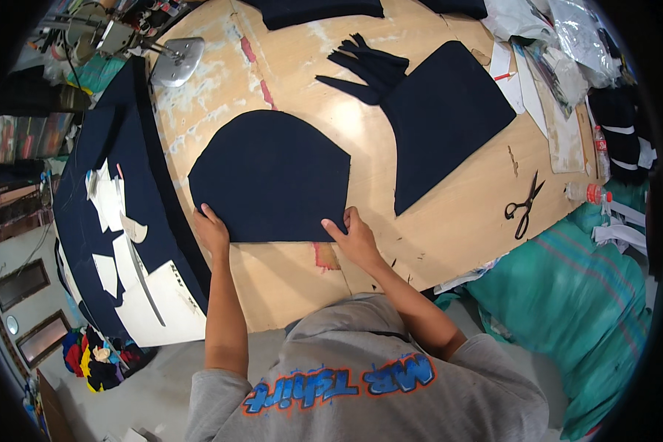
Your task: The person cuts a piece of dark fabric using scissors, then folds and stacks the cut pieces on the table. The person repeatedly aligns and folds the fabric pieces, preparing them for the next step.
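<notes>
My left hand (214, 236), right hand (356, 240) touch navy domed fabric panel (269, 177); can't tell if pinching. Outline cut; remainder unclear.

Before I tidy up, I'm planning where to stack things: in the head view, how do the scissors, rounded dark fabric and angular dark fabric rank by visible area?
1. Rounded dark fabric
2. Angular dark fabric, somewhat smaller
3. Scissors, clearly smallest
</notes>
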`<move>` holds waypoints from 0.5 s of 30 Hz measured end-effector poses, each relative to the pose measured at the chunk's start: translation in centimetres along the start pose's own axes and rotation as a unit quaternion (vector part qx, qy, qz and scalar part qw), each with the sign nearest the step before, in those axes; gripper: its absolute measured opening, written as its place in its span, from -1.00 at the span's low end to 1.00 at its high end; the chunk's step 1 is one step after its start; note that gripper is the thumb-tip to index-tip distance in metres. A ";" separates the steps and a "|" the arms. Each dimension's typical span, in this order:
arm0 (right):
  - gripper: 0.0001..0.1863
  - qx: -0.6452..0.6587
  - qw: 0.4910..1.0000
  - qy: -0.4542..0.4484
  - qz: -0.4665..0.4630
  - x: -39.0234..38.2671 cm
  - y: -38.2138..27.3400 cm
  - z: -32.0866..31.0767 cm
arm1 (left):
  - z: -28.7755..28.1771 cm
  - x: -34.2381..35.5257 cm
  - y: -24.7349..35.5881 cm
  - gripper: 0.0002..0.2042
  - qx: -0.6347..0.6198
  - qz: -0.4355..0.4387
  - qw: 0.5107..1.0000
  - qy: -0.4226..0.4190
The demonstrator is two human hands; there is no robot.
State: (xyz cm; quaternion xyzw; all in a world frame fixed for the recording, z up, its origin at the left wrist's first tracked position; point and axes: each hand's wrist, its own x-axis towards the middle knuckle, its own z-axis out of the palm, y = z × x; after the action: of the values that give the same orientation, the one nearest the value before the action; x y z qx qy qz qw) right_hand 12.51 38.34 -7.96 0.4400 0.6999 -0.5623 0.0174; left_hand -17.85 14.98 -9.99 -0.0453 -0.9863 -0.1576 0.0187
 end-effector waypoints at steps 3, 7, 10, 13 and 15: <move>-0.20 -0.022 0.999 -0.030 0.004 -2.1 1.7 -0.9 | 0.3 -3.7 -2.9 -0.37 0.005 -0.005 1.000 0.023; -0.07 -0.031 0.999 -0.020 0.017 -6.1 5.6 -2.5 | -0.2 -10.1 -4.2 -0.38 -0.020 -0.010 1.000 0.012; -0.04 -0.052 0.999 0.009 0.008 -10.0 8.7 -4.0 | -1.7 -16.4 -5.3 -0.41 -0.025 0.005 1.000 0.017; -0.08 -0.081 0.996 0.034 0.015 -13.2 11.4 -6.7 | -4.3 -22.6 -6.1 -0.38 -0.095 -0.020 0.993 -0.062; -0.06 -0.026 0.998 0.019 0.046 -14.7 11.8 -8.3 | -4.7 -25.9 -8.6 -0.45 -0.188 -0.003 0.978 -0.088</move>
State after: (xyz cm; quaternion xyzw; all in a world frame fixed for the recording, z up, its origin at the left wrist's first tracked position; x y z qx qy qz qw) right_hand 32.89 36.02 -6.40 0.4814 0.6937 -0.5342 0.0414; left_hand 7.21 3.17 -9.48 -0.0587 -0.9368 -0.3361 -0.0779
